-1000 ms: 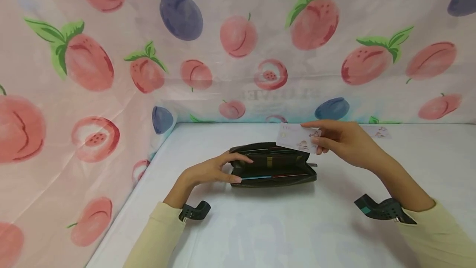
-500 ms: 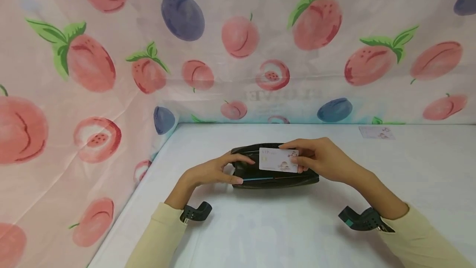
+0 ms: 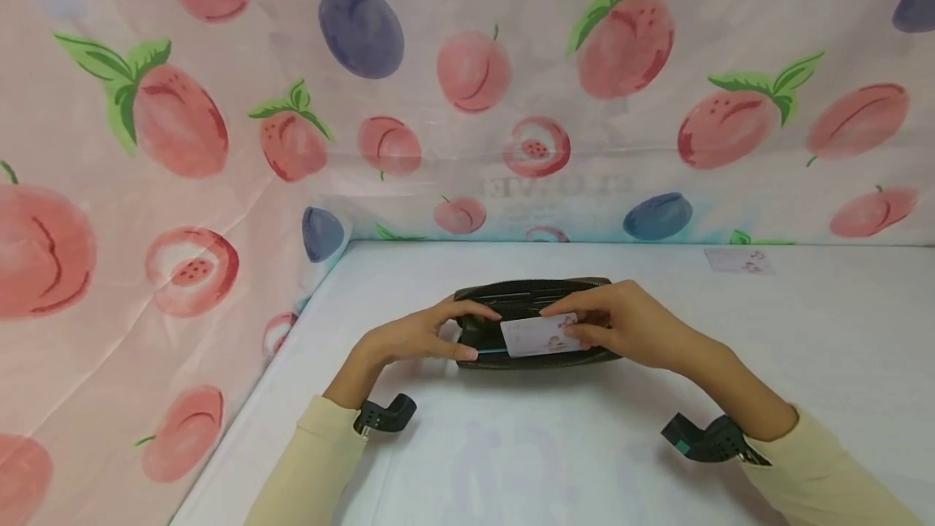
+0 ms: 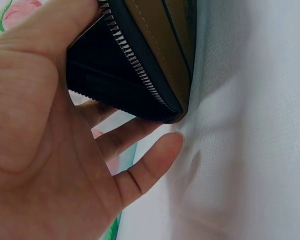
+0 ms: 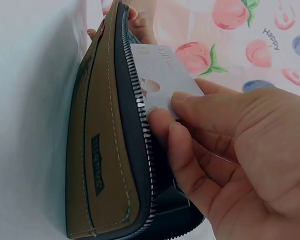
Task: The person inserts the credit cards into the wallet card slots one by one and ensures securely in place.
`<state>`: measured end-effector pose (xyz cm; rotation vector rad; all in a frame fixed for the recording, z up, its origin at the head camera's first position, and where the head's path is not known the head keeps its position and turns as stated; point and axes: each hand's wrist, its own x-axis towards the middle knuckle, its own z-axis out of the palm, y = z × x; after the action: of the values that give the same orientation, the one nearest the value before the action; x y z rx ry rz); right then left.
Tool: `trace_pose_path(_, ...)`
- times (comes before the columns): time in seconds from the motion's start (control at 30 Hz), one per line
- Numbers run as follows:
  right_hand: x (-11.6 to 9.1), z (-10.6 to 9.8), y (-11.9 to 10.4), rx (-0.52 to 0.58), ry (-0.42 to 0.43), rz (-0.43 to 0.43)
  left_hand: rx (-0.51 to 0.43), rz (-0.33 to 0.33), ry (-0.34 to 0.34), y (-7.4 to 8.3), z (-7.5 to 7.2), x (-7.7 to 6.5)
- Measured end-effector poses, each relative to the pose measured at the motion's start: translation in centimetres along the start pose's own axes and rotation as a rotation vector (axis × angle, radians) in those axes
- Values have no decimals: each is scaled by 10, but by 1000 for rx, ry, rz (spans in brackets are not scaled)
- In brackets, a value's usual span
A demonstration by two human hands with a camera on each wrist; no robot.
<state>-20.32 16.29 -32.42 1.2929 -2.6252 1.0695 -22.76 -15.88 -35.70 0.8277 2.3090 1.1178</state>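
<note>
A dark zip-around wallet (image 3: pixel 511 363) stands on the white-covered table with its zipper undone and its mouth facing up. At its left end my left hand (image 3: pixel 416 338) grips it, thumb on the near side and fingers over the inside. My right hand (image 3: pixel 635 323) pinches a pale VIP card (image 3: pixel 532 337) between thumb and fingers, tilted at the wallet's near compartment. In the right wrist view, the card (image 5: pixel 162 75) lies just inside the zipper teeth, its lower edge hidden by the wallet's brown wall (image 5: pixel 102 150). A blue strip (image 3: pixel 493 351) shows inside the wallet.
Another pale card (image 3: pixel 739 260) with a similar print lies flat at the back right of the table. Fruit-patterned cloth (image 3: pixel 467 71) hangs behind and to the left. The white tablecloth (image 3: pixel 540 445) spreads in front of the wallet.
My right hand has brought the card left and down from above the wallet's right back edge into its mouth. My left hand stays at the left end.
</note>
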Motion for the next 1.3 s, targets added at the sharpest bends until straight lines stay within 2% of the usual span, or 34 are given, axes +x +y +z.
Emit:
trace_pose_path(0.23,0,-1,-1,-38,16,-137,9,22,-8,-1,-1,0)
trace_pose_path(0.43,-1,-3,-4,-19,-54,-183,-5,21,-7,-2,-1,1)
trace_pose_path(0.73,-4,-6,-17,-53,-186,-109,2,-9,6,0,0,0)
trace_pose_path(0.9,-4,-5,-23,-35,-247,-119,-5,-16,8,0,0,1)
trace_pose_path(1.3,-4,5,-19,-26,-270,-107,-12,-10,6,-1,0,1)
